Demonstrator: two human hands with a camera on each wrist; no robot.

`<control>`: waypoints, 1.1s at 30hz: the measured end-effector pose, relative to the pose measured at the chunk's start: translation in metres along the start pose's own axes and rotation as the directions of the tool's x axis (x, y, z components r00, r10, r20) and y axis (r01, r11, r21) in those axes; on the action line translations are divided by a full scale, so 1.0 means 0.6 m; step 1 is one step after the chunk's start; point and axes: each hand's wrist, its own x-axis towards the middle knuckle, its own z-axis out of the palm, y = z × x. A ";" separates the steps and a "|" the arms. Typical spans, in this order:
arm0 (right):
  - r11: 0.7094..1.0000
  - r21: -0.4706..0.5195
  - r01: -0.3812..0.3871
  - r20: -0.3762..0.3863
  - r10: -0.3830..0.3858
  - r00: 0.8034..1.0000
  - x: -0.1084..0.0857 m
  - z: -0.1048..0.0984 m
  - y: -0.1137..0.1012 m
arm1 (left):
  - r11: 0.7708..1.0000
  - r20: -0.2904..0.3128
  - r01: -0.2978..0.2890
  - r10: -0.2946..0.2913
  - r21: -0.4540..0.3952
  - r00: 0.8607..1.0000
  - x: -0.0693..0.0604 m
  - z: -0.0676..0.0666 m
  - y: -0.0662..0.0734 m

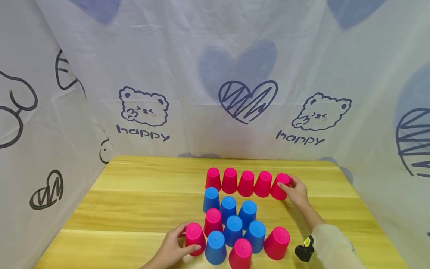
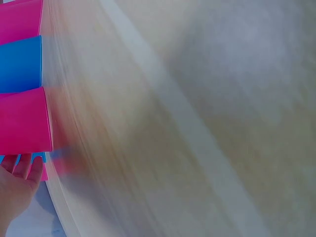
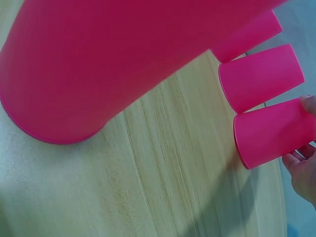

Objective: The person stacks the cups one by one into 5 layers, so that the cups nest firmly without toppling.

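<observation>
while the left hand [image 1: 172, 244] grips a near pink cup [image 1: 194, 237], lower centre, a far pink cup [image 1: 279, 188] sits within the right hand [image 1: 297, 191], thumb in front.

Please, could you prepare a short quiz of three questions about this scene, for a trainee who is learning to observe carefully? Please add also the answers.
1. How many blue cups show in the head view?
2. True or false: the left hand holds a blue cup.
3. In the head view, which cup of the far row does the right hand hold?
A) the one at the left end
B) the middle one
C) the one at the right end

Key:
1. Six.
2. False; it holds a pink cup.
3. C.
</observation>
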 end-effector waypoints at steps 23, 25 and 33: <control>0.999 -0.008 0.050 0.070 -0.049 0.996 -0.014 -0.056 -0.013 | 0.998 -0.137 -0.019 0.027 0.062 0.990 -0.001 -0.018 -0.001; 0.997 -0.011 0.074 0.053 -0.073 0.996 -0.022 -0.065 -0.016 | 0.998 -0.171 -0.016 0.025 0.056 0.985 0.002 -0.022 0.002; 0.978 -0.088 0.187 0.014 -0.186 0.982 -0.054 -0.079 -0.027 | 0.998 -0.189 -0.011 0.023 0.067 0.982 0.014 -0.035 0.011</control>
